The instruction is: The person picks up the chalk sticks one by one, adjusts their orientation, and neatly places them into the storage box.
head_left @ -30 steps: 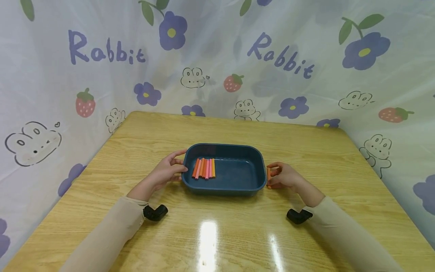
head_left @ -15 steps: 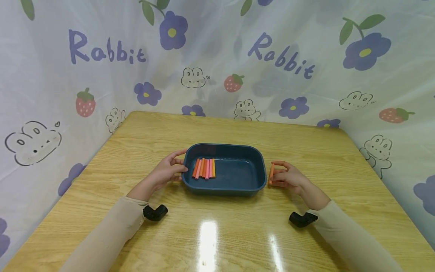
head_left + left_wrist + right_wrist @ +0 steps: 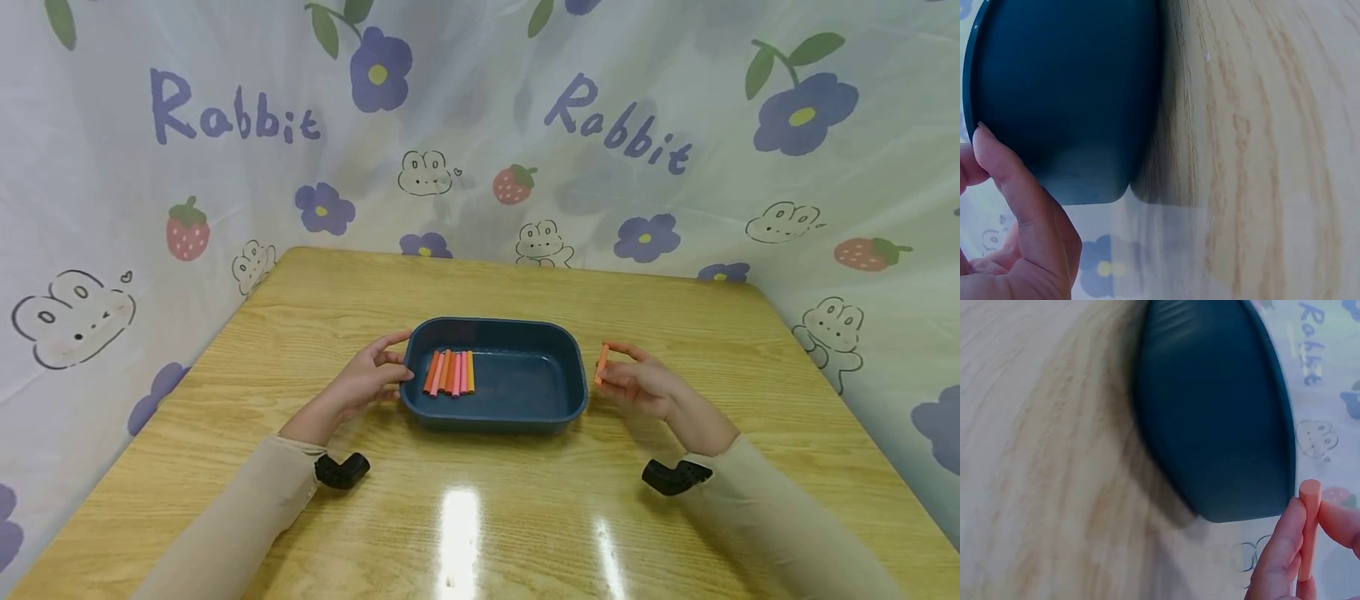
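Note:
A dark blue rectangular tub (image 3: pixel 517 417) stands on the table. At its left end my left hand (image 3: pixel 365 375) holds the rim, with the thumb over the edge; the left wrist view shows the thumb (image 3: pixel 1010 165) against the tub's wall. Just past the right end, my right hand (image 3: pixel 637 385) pinches an orange stick of chalk (image 3: pixel 1310 531) between thumb and fingers. That chalk is tilted and raised off the table, apart from the tub. Inside the tub, a row of orange, pink and yellow chalk sticks (image 3: pixel 450 372) lies side by side at the left.
The wooden table (image 3: pixel 525 517) has a glossy top with bright reflections near the front. A white curtain (image 3: pixel 480 108) printed with rabbits, flowers and strawberries hangs behind and along both sides. Black camera mounts (image 3: pixel 342 471) sit on both wrists.
My right hand has drawn back from the tub's right end and risen, carrying the orange chalk up and slightly right. The left hand and the tub have kept their places.

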`<state>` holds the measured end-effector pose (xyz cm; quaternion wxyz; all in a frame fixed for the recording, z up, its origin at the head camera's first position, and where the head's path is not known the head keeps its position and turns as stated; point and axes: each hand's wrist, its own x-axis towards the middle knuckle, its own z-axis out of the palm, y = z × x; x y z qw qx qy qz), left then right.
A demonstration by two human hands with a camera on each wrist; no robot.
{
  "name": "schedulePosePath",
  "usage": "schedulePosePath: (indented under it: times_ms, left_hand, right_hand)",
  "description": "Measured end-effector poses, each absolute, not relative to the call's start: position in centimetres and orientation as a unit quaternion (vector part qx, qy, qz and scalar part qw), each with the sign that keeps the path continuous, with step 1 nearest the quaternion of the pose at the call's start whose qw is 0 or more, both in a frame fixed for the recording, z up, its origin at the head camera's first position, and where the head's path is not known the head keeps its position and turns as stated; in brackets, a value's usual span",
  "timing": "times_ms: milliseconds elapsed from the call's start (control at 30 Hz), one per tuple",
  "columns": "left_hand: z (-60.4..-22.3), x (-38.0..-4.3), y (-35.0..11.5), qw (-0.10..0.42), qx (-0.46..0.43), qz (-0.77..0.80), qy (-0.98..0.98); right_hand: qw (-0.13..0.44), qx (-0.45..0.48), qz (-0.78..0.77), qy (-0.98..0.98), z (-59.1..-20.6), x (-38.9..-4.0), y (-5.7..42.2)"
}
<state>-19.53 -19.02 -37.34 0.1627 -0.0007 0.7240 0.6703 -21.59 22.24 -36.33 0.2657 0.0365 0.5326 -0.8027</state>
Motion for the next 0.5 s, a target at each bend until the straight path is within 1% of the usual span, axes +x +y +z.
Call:
schedulePosePath:
  times_ms: [333, 500]
  left_hand:
    - [-37.1, -19.3, -19.0, 0.164, 0.002, 0.671, 0.723]
    - [-37.1, -19.4, -19.1, 0.165, 0.002, 0.671, 0.723]
  right_hand:
    - [0.257, 0.032, -0.791, 0.555, -34.2, -21.8, 21.3]
    - [0.261, 0.024, -0.79, 0.555, -33.2, -22.1, 20.4]
